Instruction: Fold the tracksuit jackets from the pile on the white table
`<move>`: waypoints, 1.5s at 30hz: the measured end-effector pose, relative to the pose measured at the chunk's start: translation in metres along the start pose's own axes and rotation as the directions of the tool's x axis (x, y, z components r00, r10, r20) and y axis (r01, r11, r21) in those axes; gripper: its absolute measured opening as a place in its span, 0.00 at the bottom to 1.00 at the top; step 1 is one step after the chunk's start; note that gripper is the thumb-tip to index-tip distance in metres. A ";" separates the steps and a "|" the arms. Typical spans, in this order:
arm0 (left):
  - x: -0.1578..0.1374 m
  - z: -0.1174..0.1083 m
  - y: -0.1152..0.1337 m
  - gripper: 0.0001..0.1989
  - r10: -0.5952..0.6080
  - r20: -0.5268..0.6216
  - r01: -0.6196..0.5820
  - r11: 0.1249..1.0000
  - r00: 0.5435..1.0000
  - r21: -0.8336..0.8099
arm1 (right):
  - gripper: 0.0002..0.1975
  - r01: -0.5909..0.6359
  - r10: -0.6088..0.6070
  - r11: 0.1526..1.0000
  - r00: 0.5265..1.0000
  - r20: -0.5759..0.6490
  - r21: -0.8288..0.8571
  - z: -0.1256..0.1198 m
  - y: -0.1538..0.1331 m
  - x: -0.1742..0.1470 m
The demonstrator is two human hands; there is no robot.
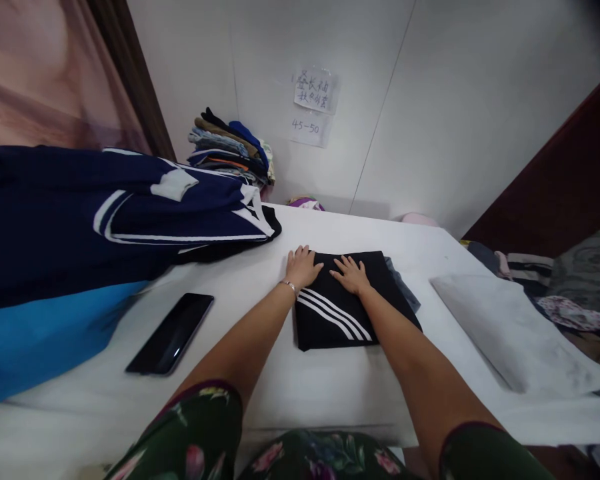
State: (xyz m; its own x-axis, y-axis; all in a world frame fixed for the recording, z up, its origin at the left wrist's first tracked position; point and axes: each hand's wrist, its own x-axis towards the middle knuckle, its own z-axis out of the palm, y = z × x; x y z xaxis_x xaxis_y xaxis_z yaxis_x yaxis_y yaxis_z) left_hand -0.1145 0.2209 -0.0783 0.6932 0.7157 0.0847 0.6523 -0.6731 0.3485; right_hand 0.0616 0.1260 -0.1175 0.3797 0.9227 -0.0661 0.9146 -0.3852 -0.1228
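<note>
A black garment with three white stripes [340, 273] lies folded into a flat rectangle on the white table [270, 387]. My left hand [303, 267] rests on its far left corner, fingers apart and a bracelet at the wrist. Flat on the garment's upper middle lies my right hand [351, 275], with its fingers spread. Neither hand grips anything. A bit of grey cloth [404, 287] shows from beneath the garment's right edge.
On the left, a navy garment with white trim [180, 213] is heaped beside blue cloth [55, 337]. A black phone [171, 333] lies nearer me. Folded clothes [230, 150] are stacked behind the table. To the right are a white sheet-like item [510, 327] and more clothes [530, 270].
</note>
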 end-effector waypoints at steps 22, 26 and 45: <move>0.014 0.035 -0.023 0.35 -0.100 0.060 0.099 0.995 0.993 0.017 | 0.28 -0.075 0.091 0.978 0.993 -0.077 0.193 -0.011 0.096 -0.128; 0.018 0.018 -0.022 0.33 -0.101 0.110 0.110 0.991 0.989 -0.078 | 0.26 -0.133 0.155 0.951 0.986 -0.060 0.278 -0.006 0.108 -0.124; -0.137 0.014 -0.017 0.25 0.455 0.006 -0.455 0.890 0.890 -0.005 | 0.36 0.077 -0.058 0.988 0.988 -0.141 0.132 -0.014 0.121 -0.205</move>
State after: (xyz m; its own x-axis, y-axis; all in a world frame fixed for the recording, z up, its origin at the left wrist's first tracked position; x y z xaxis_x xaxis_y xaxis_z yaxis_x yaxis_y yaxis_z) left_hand -0.2165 0.1316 -0.1092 0.9160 0.3297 0.2287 0.2636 -0.9241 0.2767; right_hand 0.0963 -0.1096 -0.1053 0.3415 0.9363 0.0820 0.9149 -0.3112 -0.2570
